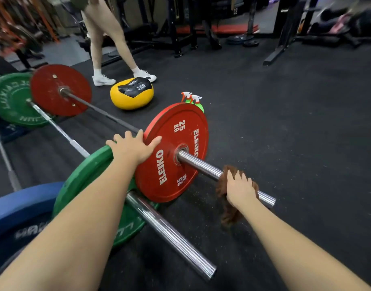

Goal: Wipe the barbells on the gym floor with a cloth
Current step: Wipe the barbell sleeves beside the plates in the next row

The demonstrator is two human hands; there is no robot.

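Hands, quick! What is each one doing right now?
Left hand: open, fingers spread, resting on the red plate.
Right hand: closed, gripping the brown cloth around the barbell sleeve.

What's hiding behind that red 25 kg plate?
Two spray bottles peek over the top rim of the red plate: white-and-orange triggers and some green show. Their lower bodies are covered by it.

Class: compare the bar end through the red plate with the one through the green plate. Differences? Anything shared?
The far bar end, through the red plate, has a brown cloth wrapped over it; the near bar end, through the green plate, is bare. The right hand grips the far bar end through the cloth; no hand touches the near bar end. Both are shiny metal cylinders pointing roughly the same way.
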